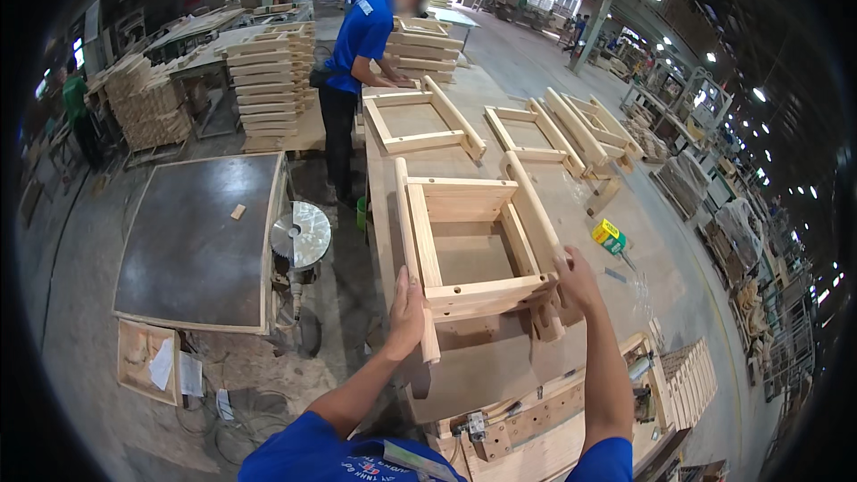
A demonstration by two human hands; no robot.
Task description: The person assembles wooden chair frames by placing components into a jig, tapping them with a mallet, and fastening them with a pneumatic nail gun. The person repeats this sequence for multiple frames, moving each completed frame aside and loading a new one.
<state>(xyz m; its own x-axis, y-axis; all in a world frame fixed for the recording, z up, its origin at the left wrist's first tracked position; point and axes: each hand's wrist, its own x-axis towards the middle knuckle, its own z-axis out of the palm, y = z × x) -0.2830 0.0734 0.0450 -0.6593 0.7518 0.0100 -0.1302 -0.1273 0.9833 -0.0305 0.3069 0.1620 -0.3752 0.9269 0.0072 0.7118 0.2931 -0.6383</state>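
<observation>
Head view: a long workbench runs away from the person, with a co-worker in a blue shirt beside its far left part. To the left rises a tall stack of pale wooden pieces. On the near part of the bench, between the person's hands, is the wooden frame, its two long posts joined by rails into a rectangle with an open middle. By the look of it, the main joining is done; whether any joint needs more work cannot be told. Farther along lie another joined frame and a smaller one, both apart from the hands. The left hand holds the left post from outside (its fingers are partly hidden); the right hand grasps the right post near its closer end. Beyond that hand lies a yellow-and-green bottle.
</observation>
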